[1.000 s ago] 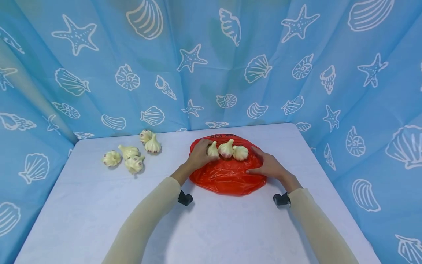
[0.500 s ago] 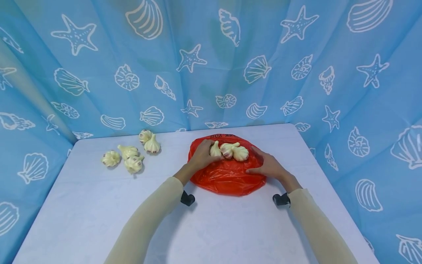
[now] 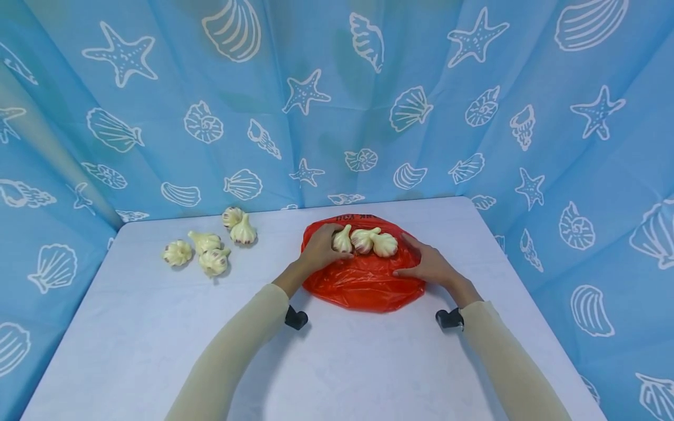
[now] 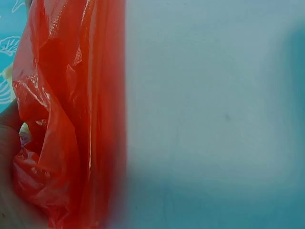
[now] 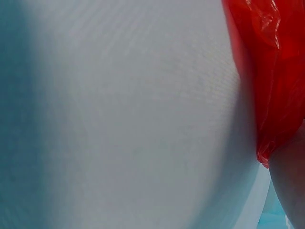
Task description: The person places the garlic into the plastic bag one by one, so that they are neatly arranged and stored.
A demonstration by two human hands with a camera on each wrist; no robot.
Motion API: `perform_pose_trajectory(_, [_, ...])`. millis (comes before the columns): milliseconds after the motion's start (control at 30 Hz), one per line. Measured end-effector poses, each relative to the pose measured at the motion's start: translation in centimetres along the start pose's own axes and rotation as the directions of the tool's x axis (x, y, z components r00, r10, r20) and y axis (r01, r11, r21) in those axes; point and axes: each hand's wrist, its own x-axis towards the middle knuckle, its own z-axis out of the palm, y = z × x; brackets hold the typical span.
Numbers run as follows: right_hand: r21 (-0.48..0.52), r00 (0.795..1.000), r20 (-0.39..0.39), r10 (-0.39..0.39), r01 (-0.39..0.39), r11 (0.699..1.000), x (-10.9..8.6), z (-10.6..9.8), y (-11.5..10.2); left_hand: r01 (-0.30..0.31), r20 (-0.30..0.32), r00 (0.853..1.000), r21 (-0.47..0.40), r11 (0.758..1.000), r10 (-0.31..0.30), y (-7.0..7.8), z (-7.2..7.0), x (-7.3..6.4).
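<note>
There are eight garlic bulbs in all. Three sit in a row on the red plastic bag: a left one (image 3: 342, 238), a middle one (image 3: 362, 240) and a right one (image 3: 385, 245). Five lie apart on the table (image 3: 363, 362): one single bulb (image 3: 177, 252), a front pair (image 3: 213, 262) of two and a back pair (image 3: 244, 230) of two. There is one red plastic bag (image 3: 363, 286) and one table. Two hands show, one left hand (image 3: 319, 248) and one right hand (image 3: 433, 264), with two sleeves (image 3: 237, 345) and two black wrist devices (image 3: 296, 317), one per arm.
</note>
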Motion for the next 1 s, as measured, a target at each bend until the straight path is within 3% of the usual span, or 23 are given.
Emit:
perform_pose_trajectory(300, [0.0, 1.0, 0.006, 0.009, -0.009, 1.0, 0.0, 0.1, -0.1, -0.01, 0.102, 0.995, 0.081, 0.997, 0.002, -0.9, -1.4, -1.0])
perform_pose_trajectory(600, [0.013, 1.0, 0.021, 0.005, -0.006, 1.0, 0.1, 0.0, -0.1, 0.058, 0.093, 0.993, 0.106, 0.993, -0.068, -2.3, -2.7, -1.5])
perform_pose_trajectory(867, [-0.033, 0.999, 0.032, -0.015, 0.016, 0.999, 0.1, -0.6, 0.1, 0.049, 0.097, 0.993, 0.203, 0.978, -0.07, -4.0, -3.7, -2.1])
perform_pose_trajectory(1000, [-0.06, 1.0, 0.023, -0.02, 0.022, 0.998, 0.2, -0.8, 0.3, 0.043, 0.079, 0.995, 0.227, 0.973, -0.062, -4.0, -4.5, -2.3])
